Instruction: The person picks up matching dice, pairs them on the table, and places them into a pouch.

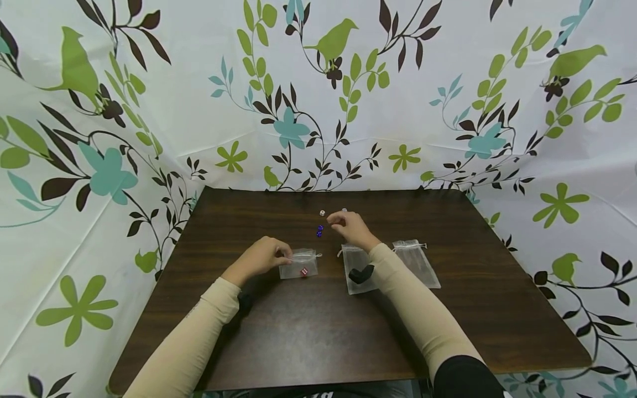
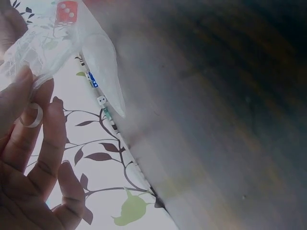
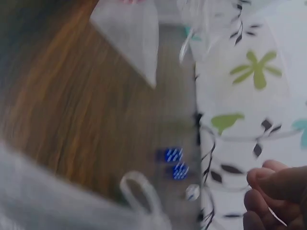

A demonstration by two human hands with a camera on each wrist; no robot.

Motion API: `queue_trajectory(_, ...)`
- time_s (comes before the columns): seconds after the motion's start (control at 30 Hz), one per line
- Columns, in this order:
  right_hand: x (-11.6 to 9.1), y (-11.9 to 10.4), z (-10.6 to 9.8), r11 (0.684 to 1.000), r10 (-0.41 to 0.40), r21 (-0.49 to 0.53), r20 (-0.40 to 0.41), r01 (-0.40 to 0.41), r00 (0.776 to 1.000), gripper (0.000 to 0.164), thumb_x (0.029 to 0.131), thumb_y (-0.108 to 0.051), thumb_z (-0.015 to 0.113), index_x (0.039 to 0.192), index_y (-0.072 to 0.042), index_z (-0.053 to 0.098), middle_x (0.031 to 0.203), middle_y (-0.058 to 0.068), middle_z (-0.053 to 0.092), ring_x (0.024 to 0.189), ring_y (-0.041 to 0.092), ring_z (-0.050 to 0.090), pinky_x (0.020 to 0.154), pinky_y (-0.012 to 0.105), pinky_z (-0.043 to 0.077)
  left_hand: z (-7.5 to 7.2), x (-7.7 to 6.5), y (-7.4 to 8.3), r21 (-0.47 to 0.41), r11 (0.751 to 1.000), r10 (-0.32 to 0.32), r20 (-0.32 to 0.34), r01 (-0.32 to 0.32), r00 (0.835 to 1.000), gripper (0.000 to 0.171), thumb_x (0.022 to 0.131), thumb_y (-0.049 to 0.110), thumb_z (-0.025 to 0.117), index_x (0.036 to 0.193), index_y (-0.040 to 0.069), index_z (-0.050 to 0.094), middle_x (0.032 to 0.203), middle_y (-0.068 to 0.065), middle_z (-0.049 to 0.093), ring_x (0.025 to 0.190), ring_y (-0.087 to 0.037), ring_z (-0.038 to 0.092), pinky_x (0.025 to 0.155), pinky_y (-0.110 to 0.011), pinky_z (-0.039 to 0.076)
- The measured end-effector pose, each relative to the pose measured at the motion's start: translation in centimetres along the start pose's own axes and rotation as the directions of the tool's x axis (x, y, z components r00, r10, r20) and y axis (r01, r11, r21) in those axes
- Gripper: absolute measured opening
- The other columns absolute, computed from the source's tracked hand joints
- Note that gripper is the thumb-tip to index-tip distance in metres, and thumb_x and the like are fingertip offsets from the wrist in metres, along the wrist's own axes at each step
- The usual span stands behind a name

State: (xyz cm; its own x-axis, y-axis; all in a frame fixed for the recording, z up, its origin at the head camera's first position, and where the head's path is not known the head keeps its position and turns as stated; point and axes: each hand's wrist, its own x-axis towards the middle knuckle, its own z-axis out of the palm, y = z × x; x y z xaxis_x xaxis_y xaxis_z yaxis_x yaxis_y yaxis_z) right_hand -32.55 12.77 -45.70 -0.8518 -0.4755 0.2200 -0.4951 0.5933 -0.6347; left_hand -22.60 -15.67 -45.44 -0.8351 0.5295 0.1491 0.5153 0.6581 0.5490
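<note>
My left hand (image 1: 264,256) pinches the top of a small sheer white drawstring pouch (image 1: 288,272) between thumb and fingers. Through its fabric shows a red die (image 1: 304,272) with white pips, also visible in the left wrist view as a red die (image 2: 66,12). My right hand (image 1: 352,228) is held over the far part of the table, fingers loosely bent and nothing visible in them. Beside its fingertips are a white die (image 1: 322,213) and two blue dice (image 1: 319,234); another white die (image 1: 344,210) shows just behind the hand.
Two more sheer pouches lie flat on the dark wooden table (image 1: 239,342): one pouch (image 1: 354,255) partly under my right forearm, another pouch (image 1: 415,262) to its right. A patterned cloth (image 1: 318,138) with birds and leaves hangs behind the table and along both sides.
</note>
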Motion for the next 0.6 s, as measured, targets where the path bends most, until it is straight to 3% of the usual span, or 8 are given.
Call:
queue_trajectory(0.23, -0.2, 4.0, -0.1, 0.981, 0.180, 0.083, -0.036, -0.176, 0.983, 0.028, 0.095, 0.002, 0.068, 0.122, 0.004, 0.067, 0.121, 0.018, 0.069, 0.111, 0.032, 0.064, 0.096, 0.045, 0.050, 0.0, -0.1, -0.1, 0.005, 1.000, -0.003, -0.005, 0.003, 1.000, 0.005, 0.087, 0.015, 0.081, 0.086, 0.015, 0.076, 0.079, 0.007, 0.070, 0.066, -0.006, 0.053, 0.061, -0.027, 0.047)
queue_trajectory(0.4, -0.6, 5.3, 0.1, 0.970, 0.238, 0.057, 0.000, -0.238, 0.971, 0.031, 0.093, -0.001, 0.072, 0.123, 0.003, 0.067, 0.121, 0.018, 0.068, 0.112, 0.033, 0.063, 0.096, 0.046, 0.049, 0.1, -0.1, -0.2, 0.009, 1.000, -0.015, -0.004, 0.015, 1.000, 0.005, 0.087, 0.017, 0.081, 0.086, 0.016, 0.076, 0.079, 0.008, 0.070, 0.064, -0.006, 0.052, 0.060, -0.026, 0.046)
queue_trajectory(0.6, -0.9, 6.0, 0.6, 0.968, 0.241, 0.067, 0.008, -0.241, 0.971, 0.025, 0.092, -0.002, 0.073, 0.117, 0.003, 0.070, 0.112, 0.017, 0.071, 0.105, 0.031, 0.066, 0.091, 0.043, 0.051, 0.1, -0.1, -0.2, 0.001, 1.000, -0.017, 0.000, 0.017, 1.000, 0.005, 0.088, 0.017, 0.080, 0.087, 0.016, 0.076, 0.079, 0.009, 0.070, 0.064, -0.005, 0.052, 0.059, -0.026, 0.046)
